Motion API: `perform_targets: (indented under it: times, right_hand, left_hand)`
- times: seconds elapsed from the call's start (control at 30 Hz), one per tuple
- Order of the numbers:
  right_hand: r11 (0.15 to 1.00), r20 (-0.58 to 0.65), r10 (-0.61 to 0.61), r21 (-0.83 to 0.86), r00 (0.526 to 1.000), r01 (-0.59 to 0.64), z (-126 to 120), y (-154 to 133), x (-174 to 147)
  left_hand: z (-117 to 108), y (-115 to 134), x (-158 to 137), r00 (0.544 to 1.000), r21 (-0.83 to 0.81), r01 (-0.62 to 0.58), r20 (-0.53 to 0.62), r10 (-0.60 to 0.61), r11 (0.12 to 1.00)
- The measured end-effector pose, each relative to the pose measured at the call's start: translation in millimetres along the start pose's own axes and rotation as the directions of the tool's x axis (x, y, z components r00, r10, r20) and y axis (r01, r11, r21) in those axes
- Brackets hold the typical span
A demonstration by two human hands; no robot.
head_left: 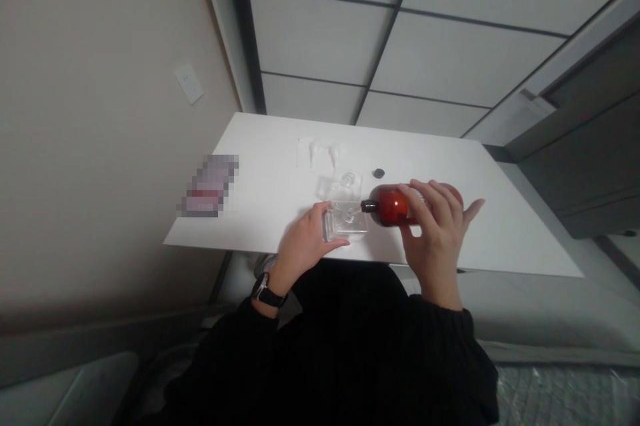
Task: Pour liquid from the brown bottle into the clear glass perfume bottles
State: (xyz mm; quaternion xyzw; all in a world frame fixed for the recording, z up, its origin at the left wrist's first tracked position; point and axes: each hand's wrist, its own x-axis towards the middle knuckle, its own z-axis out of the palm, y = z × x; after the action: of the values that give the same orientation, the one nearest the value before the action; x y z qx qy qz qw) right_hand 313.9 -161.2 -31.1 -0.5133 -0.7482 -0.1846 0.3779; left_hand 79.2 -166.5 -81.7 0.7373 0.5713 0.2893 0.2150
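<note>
In my right hand (434, 219) is a reddish-brown bottle (393, 205), tipped on its side with its dark neck pointing left. The neck is right at a clear square container (350, 221), and whether liquid is flowing I cannot tell. My left hand (309, 237), with a black watch on the wrist, grips the container's left side, thumb along the near edge and fingers at the far side. Just behind it a second clear piece with a round opening (347, 179) stands on the table. A small dark round cap (379, 173) lies behind the bottle.
Two small white nozzle-like pieces (333, 154) lie toward the back of the white table (265, 213). A blurred-out pinkish item (210, 186) is at the left edge. A beige wall (125, 146) rises on the left, and white panels (320, 33) stand behind the table.
</note>
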Motion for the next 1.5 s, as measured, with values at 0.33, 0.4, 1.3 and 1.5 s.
perform_targets:
  times: [0.33, 0.4, 1.3, 1.5]
  right_hand:
    - [1.000, 0.000, -0.006, -0.005, 1.000, 0.006, -0.8, -0.4, 0.4]
    - [1.000, 0.006, -0.002, -0.008, 1.000, 0.002, -1.3, -1.0, 0.8]
    - [0.999, 0.056, 0.028, -0.037, 0.998, -0.026, -3.5, -2.0, -0.6]
    - [0.999, 0.048, 0.013, -0.038, 0.999, -0.011, -4.2, -2.1, -0.2]
  left_hand:
    - [0.7, 0.5, 0.5, 1.000, 0.010, -0.006, -0.004, 0.006, 1.000]
    - [0.2, 0.9, 0.5, 1.000, 0.007, -0.009, -0.006, 0.009, 1.000]
    - [-0.7, 1.6, -0.3, 1.000, 0.001, -0.018, -0.007, 0.018, 1.000]
    - [-0.5, 1.1, -0.6, 1.000, 0.015, -0.025, -0.004, 0.025, 1.000]
